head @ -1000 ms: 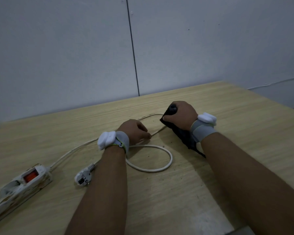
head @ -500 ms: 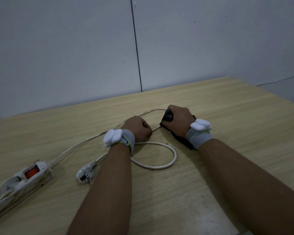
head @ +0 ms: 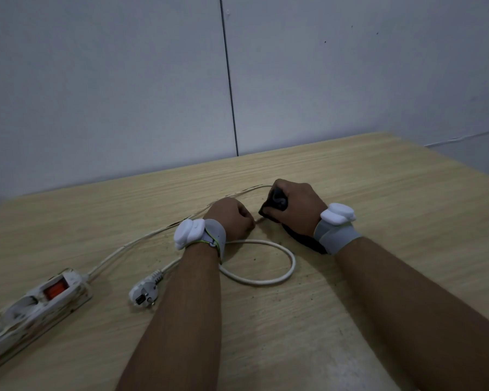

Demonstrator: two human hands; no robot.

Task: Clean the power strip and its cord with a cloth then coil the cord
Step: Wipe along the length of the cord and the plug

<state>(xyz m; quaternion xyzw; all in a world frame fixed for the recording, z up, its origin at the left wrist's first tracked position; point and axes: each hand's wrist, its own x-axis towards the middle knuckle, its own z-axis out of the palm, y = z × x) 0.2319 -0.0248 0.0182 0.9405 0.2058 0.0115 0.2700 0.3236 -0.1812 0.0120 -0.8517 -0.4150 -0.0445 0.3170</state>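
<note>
Mid-frame, the right hand (head: 297, 206) is gripping a dark cloth (head: 277, 203) around the white cord (head: 266, 280) while the left hand (head: 232, 218) is pinching it; the wiping looks unfinished, and the cord is lying uncoiled beside the grimy power strip (head: 31, 309) at lower left.

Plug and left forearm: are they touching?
Cannot tell. In the head view the plug lies on the table right beside the left forearm, which may simply pass above it.

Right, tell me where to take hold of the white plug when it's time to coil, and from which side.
Grip the white round plug by its body, just ahead of the ribbed collar where the white cord enters. It lies flat on the wooden table with its pins pointing toward you, so come from above, thumb and fingers on its two sides, probably with the left hand, which is nearer.
</note>
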